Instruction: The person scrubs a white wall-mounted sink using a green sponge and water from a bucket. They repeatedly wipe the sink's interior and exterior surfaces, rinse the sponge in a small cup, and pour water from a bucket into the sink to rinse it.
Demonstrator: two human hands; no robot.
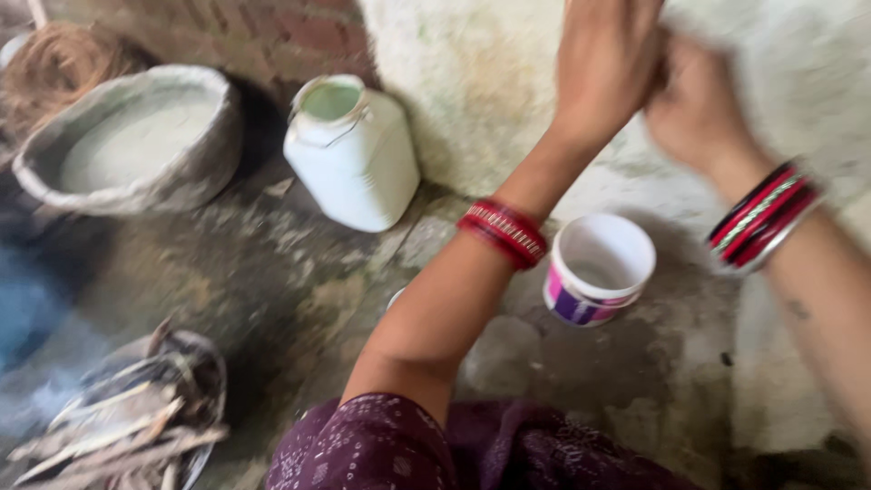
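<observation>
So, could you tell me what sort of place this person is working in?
Probably a rustic outdoor yard or open work area. The bare brick wall and rough mossy ground point that way, as do the clay-coated basin and the pan of sticks set straight on the ground.

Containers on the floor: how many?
4: grey basin far left, white jar by the wall, small white tub between the forearms, stick-filled bowl bottom left. More may be hidden.
</observation>
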